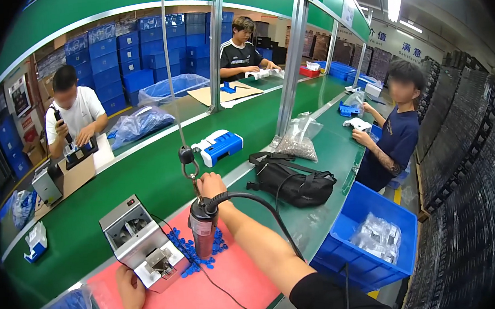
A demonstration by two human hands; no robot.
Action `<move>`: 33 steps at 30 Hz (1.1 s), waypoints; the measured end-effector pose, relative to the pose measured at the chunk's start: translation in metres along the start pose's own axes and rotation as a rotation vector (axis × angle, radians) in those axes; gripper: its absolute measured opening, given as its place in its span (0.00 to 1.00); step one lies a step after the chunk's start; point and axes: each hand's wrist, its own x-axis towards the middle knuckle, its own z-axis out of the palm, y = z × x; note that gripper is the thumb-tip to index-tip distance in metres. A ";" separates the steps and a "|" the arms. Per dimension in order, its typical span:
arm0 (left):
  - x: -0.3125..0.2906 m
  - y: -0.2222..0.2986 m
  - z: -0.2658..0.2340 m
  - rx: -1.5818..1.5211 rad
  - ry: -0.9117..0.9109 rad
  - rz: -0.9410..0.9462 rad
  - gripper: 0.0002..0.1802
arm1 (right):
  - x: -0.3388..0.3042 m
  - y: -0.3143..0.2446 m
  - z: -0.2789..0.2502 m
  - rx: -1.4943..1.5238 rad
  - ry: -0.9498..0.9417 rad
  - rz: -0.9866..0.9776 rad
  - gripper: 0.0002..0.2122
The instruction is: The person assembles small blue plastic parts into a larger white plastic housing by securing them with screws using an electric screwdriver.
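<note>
My right hand (211, 186) reaches forward over the bench edge, behind the hook of a hanging electric screwdriver (203, 230). Its fingers look bent, but the hook and cable partly cover them. Just beyond, a blue-and-white plastic housing (220, 147) lies on the green conveyor belt, apart from the hand. My left hand (131, 288) rests beside a grey metal screw feeder (150, 243), with loosely bent fingers and nothing visible in them. Small blue plastic parts (217, 244) lie scattered on the pink mat (223, 290) around the screwdriver's lower end, which hides some of them.
A black bag (296, 180) and a clear bag of small parts (301, 138) lie to the right. A blue crate (348, 254) holding wrapped pieces stands beside the bench. Metal posts (292, 64) rise along the belt. Three co-workers sit around it. Another housing (35, 242) lies left.
</note>
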 end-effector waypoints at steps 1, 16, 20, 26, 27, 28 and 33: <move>-0.001 0.000 0.000 -0.019 -0.008 -0.044 0.09 | -0.004 -0.005 -0.003 0.147 0.005 0.068 0.11; 0.002 0.001 0.003 -0.003 -0.002 -0.021 0.08 | -0.127 -0.041 -0.027 0.779 -0.412 -0.349 0.15; 0.001 -0.004 0.002 -0.033 -0.048 -0.085 0.09 | -0.126 -0.052 -0.041 0.764 -0.425 -0.412 0.16; -0.009 -0.008 -0.011 -0.007 -0.030 -0.108 0.11 | -0.122 -0.069 -0.049 0.702 -0.407 -0.649 0.20; -0.008 -0.006 -0.014 0.020 -0.028 -0.092 0.12 | -0.122 -0.068 -0.046 0.807 -0.575 -0.542 0.20; -0.004 0.002 -0.009 0.001 -0.026 -0.072 0.12 | -0.121 -0.056 -0.023 0.698 -0.593 -0.543 0.22; 0.003 0.002 0.000 0.058 0.017 0.042 0.07 | -0.123 -0.060 -0.038 0.413 -0.347 -0.606 0.20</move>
